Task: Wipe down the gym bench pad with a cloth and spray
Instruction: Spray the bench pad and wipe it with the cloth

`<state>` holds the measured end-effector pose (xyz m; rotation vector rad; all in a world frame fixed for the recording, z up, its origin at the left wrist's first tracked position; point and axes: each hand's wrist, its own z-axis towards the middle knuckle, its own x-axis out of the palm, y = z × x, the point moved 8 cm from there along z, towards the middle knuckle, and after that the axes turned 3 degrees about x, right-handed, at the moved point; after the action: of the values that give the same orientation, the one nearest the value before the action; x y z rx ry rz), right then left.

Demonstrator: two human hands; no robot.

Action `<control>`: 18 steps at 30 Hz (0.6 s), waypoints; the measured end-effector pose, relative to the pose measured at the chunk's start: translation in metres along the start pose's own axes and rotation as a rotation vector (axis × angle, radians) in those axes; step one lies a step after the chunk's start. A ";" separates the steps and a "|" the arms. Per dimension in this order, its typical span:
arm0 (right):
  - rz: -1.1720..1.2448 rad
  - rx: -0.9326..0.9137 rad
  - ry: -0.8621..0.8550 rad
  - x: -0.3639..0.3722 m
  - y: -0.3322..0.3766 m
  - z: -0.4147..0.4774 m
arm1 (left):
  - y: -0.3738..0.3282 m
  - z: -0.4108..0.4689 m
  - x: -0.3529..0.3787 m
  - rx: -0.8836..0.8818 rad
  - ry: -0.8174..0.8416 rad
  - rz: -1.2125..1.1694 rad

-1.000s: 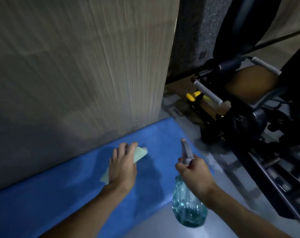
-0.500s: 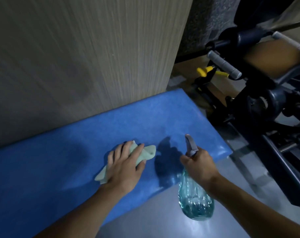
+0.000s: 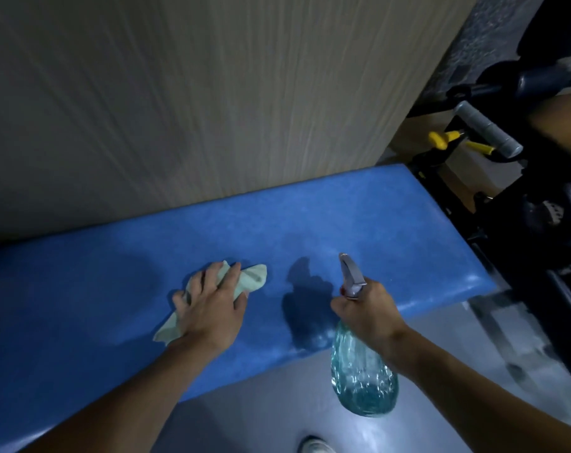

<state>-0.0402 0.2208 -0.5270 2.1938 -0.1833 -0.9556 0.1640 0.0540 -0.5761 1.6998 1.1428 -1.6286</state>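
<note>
A blue bench pad (image 3: pixel 359 217) runs across the view against a wood-grain wall. My left hand (image 3: pixel 212 305) presses a pale green cloth (image 3: pixel 253 277) onto the pad, fingers curled round its bunched middle. My right hand (image 3: pixel 366 312) grips the neck of a clear spray bottle (image 3: pixel 362 377) holding blue liquid. The bottle hangs over the pad's near edge, and its grey nozzle (image 3: pixel 351 273) points away from me over the pad.
The wood-grain wall (image 3: pixel 212 93) rises directly behind the pad. Black gym machinery (image 3: pixel 545 204) with a grey handle (image 3: pixel 486 129) and yellow knobs (image 3: pixel 441 138) crowds the right side. Grey floor (image 3: pixel 261 413) lies below, with a shoe tip (image 3: pixel 315 446) at the bottom edge.
The view has tilted down and left, showing more of the pad. My left hand has drawn the cloth toward the near edge. The right hand still holds the bottle.
</note>
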 end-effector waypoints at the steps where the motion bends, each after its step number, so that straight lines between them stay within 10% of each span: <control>1: 0.029 -0.002 0.027 0.007 0.003 -0.003 | 0.010 -0.003 -0.001 -0.014 0.000 0.010; 18: 0.037 -0.096 0.267 0.141 0.061 -0.059 | 0.176 -0.075 -0.016 -0.225 -0.026 -0.061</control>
<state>0.1101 0.1549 -0.5406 2.1953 -0.0510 -0.6295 0.3537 0.0227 -0.5815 1.5103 1.3227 -1.4904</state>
